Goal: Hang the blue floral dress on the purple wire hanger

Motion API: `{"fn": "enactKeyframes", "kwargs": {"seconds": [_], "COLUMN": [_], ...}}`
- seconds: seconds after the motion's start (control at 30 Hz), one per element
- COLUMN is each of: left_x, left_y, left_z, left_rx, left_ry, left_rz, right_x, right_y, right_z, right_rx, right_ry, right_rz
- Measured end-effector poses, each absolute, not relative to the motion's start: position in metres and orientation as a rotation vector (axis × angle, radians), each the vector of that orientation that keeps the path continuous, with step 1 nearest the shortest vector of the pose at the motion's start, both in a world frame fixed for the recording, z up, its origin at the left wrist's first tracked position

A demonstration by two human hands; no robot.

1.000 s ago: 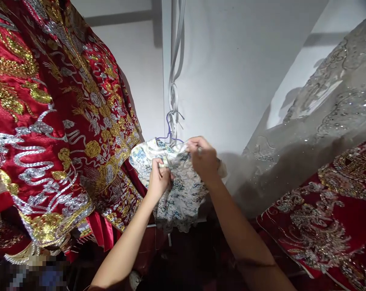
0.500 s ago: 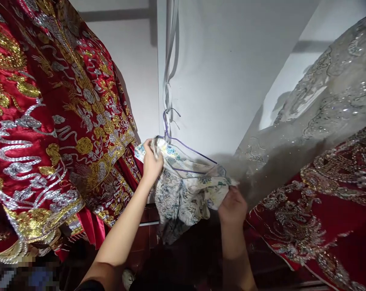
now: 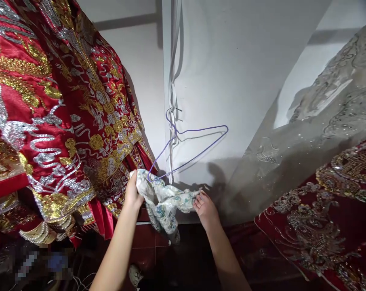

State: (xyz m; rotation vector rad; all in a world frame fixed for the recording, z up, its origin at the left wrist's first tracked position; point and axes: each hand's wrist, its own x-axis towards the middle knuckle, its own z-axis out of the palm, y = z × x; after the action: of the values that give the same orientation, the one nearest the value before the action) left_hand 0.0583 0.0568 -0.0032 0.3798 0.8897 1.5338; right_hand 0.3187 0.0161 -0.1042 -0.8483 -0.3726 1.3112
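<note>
A pale garment with a blue-green floral print (image 3: 167,204) stretches between my two hands, bunched and sagging in the middle. My left hand (image 3: 132,194) is closed on its left end, close to the lower left corner of a purple wire hanger (image 3: 198,152). That corner still touches or sits within the cloth; the hanger's right arm is bare. My right hand (image 3: 205,207) pinches the garment's right end with bent fingers, below the hanger. The hanger hangs tilted by its hook from a small wall hook beside a white strap (image 3: 174,60).
Red gowns (image 3: 89,121) with gold and silver embroidery hang close on the left. To the right hang a sheer beaded veil-like fabric (image 3: 270,157) and a dark red beaded garment (image 3: 307,226). A white wall (image 3: 246,60) stands behind, above dark red floor tiles (image 3: 143,242).
The garment has come off the hanger's right arm and moved down and left with my hands. The hanger now tilts, its left corner low. My right hand has shifted left.
</note>
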Motion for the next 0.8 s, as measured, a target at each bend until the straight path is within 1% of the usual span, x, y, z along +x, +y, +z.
{"fn": "enactKeyframes", "kwargs": {"seconds": [0.1,0.17,0.23,0.33,0.43,0.47,0.53,0.6,0.63,0.7,0.77,0.8], "left_x": [0.075,0.095,0.116,0.131,0.116,0.107,0.089,0.075,0.071,0.066,0.063,0.062], "left_y": [0.023,-0.003,-0.028,-0.054,-0.061,-0.059,-0.051,-0.042,-0.038,-0.034,-0.032,-0.031], "left_z": [-0.038,-0.055,-0.06,-0.043,-0.009,0.002,0.016,0.017,0.014,0.001,-0.012,-0.017], "left_rx": [0.203,0.304,0.573,1.223,1.725,1.806,1.868,1.853,1.85,1.871,1.916,1.943], "left_ry": [0.91,0.954,1.002,1.019,0.92,0.902,0.949,1.019,1.016,0.94,0.892,0.908], "left_rz": [1.596,1.606,1.522,1.239,0.927,0.898,0.992,1.079,1.044,0.854,0.666,0.607], "right_x": [0.294,0.276,0.26,0.246,0.245,0.246,0.253,0.262,0.268,0.281,0.293,0.297], "right_y": [0.007,-0.002,-0.009,-0.013,-0.009,-0.008,-0.004,-0.002,-0.001,0.002,0.009,0.014], "right_z": [-0.099,-0.089,-0.077,-0.061,-0.047,-0.041,-0.027,-0.008,0.005,0.032,0.06,0.072], "right_rx": [-0.99,-1.076,-1.059,-1.022,-1.048,-1.03,-1.01,-1.058,-1.068,-0.989,-0.867,-0.846], "right_ry": [-0.509,-0.753,-0.926,-0.798,-0.6,-0.615,-0.776,-1.124,-1.372,-1.908,-2.276,-2.344], "right_rz": [1.458,1.632,1.797,1.919,1.818,1.751,1.658,1.665,1.698,1.69,1.518,1.391]}}
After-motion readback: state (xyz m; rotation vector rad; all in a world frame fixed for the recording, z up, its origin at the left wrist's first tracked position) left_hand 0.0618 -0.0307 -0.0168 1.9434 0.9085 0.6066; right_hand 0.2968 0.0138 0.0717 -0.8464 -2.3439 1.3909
